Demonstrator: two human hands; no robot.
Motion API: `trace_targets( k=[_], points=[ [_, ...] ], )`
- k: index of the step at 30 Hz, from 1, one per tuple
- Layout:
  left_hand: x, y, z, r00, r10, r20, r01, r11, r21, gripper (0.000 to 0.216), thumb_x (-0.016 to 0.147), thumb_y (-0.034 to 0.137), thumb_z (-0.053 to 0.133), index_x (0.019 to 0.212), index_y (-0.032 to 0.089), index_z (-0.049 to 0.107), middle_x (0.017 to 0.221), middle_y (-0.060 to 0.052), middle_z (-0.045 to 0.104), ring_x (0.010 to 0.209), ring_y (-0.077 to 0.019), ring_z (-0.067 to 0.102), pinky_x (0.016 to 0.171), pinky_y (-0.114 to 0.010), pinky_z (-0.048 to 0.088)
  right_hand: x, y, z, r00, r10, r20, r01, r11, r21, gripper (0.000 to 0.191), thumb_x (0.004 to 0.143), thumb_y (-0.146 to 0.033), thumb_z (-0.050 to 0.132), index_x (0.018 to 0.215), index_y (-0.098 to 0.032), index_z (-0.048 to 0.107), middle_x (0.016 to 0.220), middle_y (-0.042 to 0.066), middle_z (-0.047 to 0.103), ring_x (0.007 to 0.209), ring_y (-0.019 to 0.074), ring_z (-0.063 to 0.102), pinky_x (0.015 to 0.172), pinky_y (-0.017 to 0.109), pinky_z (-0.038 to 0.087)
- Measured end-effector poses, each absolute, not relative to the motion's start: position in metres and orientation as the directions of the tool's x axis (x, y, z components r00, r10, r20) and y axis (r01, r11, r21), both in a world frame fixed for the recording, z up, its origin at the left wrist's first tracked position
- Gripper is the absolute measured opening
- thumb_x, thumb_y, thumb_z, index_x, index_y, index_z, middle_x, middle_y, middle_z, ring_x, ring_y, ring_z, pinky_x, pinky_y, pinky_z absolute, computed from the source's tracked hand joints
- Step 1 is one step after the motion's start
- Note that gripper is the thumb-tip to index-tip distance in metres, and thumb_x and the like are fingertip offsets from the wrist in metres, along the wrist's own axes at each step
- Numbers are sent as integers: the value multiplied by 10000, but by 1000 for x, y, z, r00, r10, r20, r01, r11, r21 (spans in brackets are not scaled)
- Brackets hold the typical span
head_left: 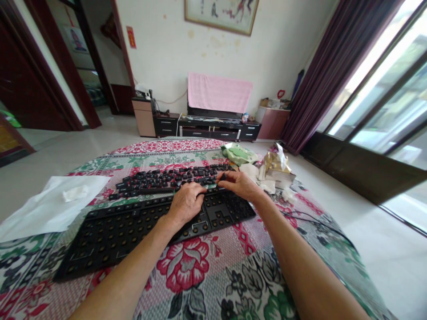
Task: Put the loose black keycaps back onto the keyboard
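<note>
A black keyboard (110, 238) with most of its keycaps off lies across the flowered tablecloth, its bare switch holes showing. My left hand (188, 202) is bent over its upper middle part, fingers together and curled at the far edge, gripping it there. Over the keyboard's right far corner, my right hand (242, 184) pinches a small black keycap (223, 177) between thumb and fingers. Just beyond the keyboard, many loose black keycaps (150, 178) are spread in rows, including a long space bar (155, 191). The left fingertips are partly hidden.
White paper (43, 206) with a crumpled tissue (75, 193) lies at the left. Back right are a gold tissue box (278, 171), a green cloth bag (239, 154) and used tissues. A black cable (320, 222) runs along the right side of the tablecloth (187, 262).
</note>
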State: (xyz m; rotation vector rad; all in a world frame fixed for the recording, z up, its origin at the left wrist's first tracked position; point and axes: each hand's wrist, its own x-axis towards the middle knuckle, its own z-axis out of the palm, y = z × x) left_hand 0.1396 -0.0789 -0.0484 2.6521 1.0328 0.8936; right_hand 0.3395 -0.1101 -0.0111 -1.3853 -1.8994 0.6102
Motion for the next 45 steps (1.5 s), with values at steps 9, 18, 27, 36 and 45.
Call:
trace_targets(
  k=[9, 18, 27, 36, 45],
  points=[
    [140, -79, -48, 590, 649, 480, 567, -757, 326, 225, 759, 161, 448, 877, 194, 637, 907, -31, 612, 856, -173, 533, 806, -320, 417, 340, -102, -21, -231, 934, 273, 646, 357, -674, 234, 739, -364, 520, 845, -171, 600, 711, -8, 580, 640, 104, 501, 607, 224, 382],
    [140, -78, -52, 588, 647, 484, 574, -756, 314, 220, 753, 173, 462, 892, 197, 630, 922, -35, 604, 871, -171, 529, 813, -316, 418, 334, -98, -17, -260, 912, 317, 778, 392, -491, 172, 757, -314, 505, 805, -178, 598, 613, -27, 541, 559, 88, 464, 528, 202, 329],
    [139, -80, -51, 605, 640, 474, 572, -763, 301, 227, 750, 176, 471, 922, 189, 617, 936, -32, 608, 888, -171, 521, 824, -320, 415, 325, -102, -23, -230, 868, 441, 790, 431, -436, 127, 770, -263, 487, 751, -172, 574, 667, -4, 587, 617, 99, 515, 598, 203, 361],
    [140, -80, -51, 595, 642, 484, 572, -761, 306, 232, 740, 165, 475, 915, 195, 624, 935, -32, 612, 885, -173, 524, 823, -321, 415, 330, -99, -26, -98, 914, 394, 723, 338, -602, 197, 764, -324, 471, 785, -166, 586, 651, -11, 585, 609, 108, 521, 580, 211, 383],
    [140, -81, -45, 533, 691, 489, 553, -722, 417, 240, 759, 236, 485, 956, 195, 617, 939, -46, 627, 883, -180, 547, 828, -333, 413, 329, -98, -21, -80, 942, 325, 662, 294, -690, 205, 748, -325, 479, 785, -157, 591, 645, 1, 600, 605, 116, 532, 589, 230, 412]
  ],
)
